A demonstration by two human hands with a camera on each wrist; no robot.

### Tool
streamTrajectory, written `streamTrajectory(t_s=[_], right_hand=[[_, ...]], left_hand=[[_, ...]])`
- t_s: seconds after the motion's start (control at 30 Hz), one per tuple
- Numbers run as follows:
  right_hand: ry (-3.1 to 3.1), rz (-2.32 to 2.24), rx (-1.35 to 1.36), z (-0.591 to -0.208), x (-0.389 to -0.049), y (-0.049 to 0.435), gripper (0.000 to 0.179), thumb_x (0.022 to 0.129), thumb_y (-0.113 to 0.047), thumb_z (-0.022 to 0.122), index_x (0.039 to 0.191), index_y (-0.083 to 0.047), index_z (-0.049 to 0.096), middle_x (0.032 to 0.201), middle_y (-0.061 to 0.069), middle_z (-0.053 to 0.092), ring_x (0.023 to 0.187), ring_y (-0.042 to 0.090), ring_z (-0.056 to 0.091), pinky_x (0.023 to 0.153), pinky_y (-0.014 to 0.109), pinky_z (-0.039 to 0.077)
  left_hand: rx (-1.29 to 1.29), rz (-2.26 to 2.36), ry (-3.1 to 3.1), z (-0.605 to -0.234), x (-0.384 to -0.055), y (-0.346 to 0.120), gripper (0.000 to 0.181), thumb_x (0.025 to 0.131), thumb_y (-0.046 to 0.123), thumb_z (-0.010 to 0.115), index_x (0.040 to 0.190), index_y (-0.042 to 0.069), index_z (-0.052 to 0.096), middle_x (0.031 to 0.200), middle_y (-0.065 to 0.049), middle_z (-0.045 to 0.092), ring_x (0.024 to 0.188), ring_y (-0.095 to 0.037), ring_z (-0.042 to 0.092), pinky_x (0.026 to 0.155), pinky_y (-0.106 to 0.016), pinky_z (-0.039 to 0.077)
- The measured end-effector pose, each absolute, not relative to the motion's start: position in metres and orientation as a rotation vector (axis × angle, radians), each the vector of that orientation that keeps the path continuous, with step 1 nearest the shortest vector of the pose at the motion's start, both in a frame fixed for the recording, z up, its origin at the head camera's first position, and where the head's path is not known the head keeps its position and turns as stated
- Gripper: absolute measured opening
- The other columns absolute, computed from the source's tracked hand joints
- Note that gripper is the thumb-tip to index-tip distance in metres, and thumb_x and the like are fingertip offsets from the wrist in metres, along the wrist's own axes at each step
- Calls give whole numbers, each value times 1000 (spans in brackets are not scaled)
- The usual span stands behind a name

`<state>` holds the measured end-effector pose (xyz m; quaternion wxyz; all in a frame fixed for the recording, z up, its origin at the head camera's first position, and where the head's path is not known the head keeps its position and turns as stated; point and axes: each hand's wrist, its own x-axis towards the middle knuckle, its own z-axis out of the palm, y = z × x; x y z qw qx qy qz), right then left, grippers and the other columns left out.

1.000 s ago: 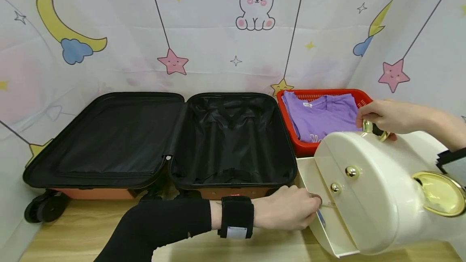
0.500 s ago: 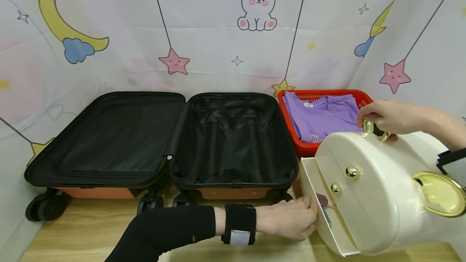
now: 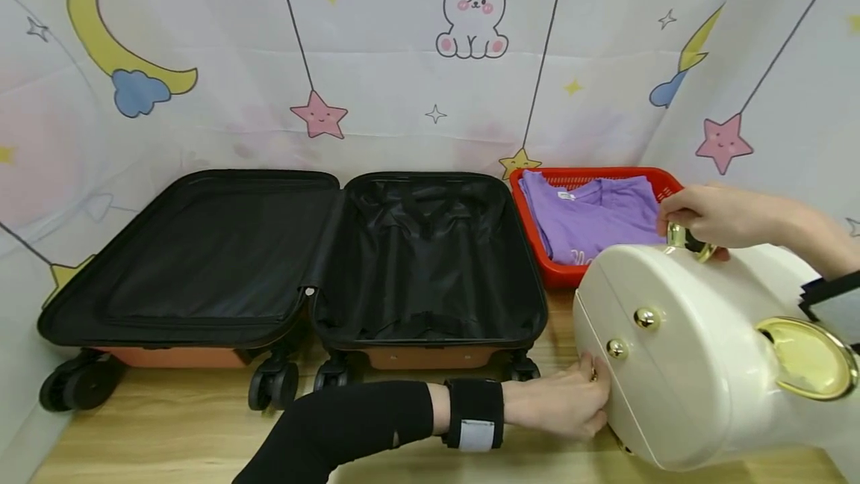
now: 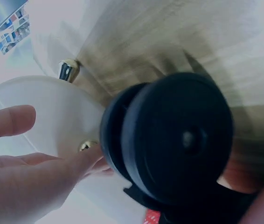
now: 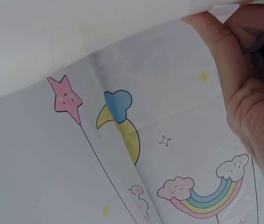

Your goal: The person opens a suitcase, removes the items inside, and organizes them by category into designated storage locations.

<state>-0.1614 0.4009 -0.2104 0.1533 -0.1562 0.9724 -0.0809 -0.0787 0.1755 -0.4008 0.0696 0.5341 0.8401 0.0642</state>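
Observation:
A cream cosmetics case (image 3: 672, 394) with gold knobs lies tilted at the right in the head view. My right hand (image 3: 728, 215) grips its gold handle (image 3: 677, 235) from above. My left hand (image 3: 561, 400) touches the lowest drawer front (image 3: 621, 409) beside its gold knob (image 3: 593, 373). That drawer stands flush with the case. Fairly straight fingers meet the case in the left wrist view, with the thumb (image 4: 15, 120) held apart from them. The handle itself is mostly hidden in the right wrist view.
An open suitcase (image 3: 430, 260) with black lining lies at left and centre. Its black wheel (image 4: 178, 140) looms close to my left hand. Behind the case stands a red basket (image 3: 527, 226) holding a folded purple garment (image 3: 594, 215). A patterned curtain (image 3: 390, 36) hangs behind.
My left hand has moved right, from inside the open drawer to its front, and the drawer has slid in. The small things inside are now hidden. My right hand keeps its grip.

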Motion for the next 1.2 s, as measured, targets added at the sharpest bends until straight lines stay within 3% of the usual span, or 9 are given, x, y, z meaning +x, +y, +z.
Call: streamTrajectory(t_s=[0.3, 0.8, 1.1, 1.2], right_hand=[[2798, -239, -444, -210, -161, 400, 28, 102, 2, 38, 101, -4, 66, 94, 6, 60, 45, 14, 51, 52, 26, 49], [2788, -230, -434, -209, -160, 401, 28, 103, 1, 38, 101, -5, 65, 93, 6, 59, 45, 14, 51, 53, 26, 49], [2760, -247, -433, -211, -161, 404, 28, 103, 1, 37, 103, -5, 65, 97, 8, 59, 47, 14, 53, 54, 26, 50], [2751, -255, -429, -211, -162, 405, 28, 103, 2, 37, 104, -4, 64, 98, 8, 59, 48, 14, 52, 53, 27, 51]], left_hand=[[1604, 265, 2524, -408, -78, 177, 64, 101, 29, 54, 150, -7, 35, 151, -30, 41, 139, -24, 48, 98, -18, 50], [1612, 278, 2454, -412, -82, 173, 72, 100, 30, 55, 156, -2, 24, 160, -27, 30, 146, -17, 39, 107, -14, 41], [1633, 346, 2370, -411, -85, 164, 71, 100, 25, 57, 157, 0, 22, 162, -22, 29, 148, -14, 35, 109, -12, 37], [1675, 373, 2368, -408, -86, 159, 69, 99, 22, 58, 157, 2, 24, 157, -16, 36, 141, -10, 42, 102, -10, 41]])
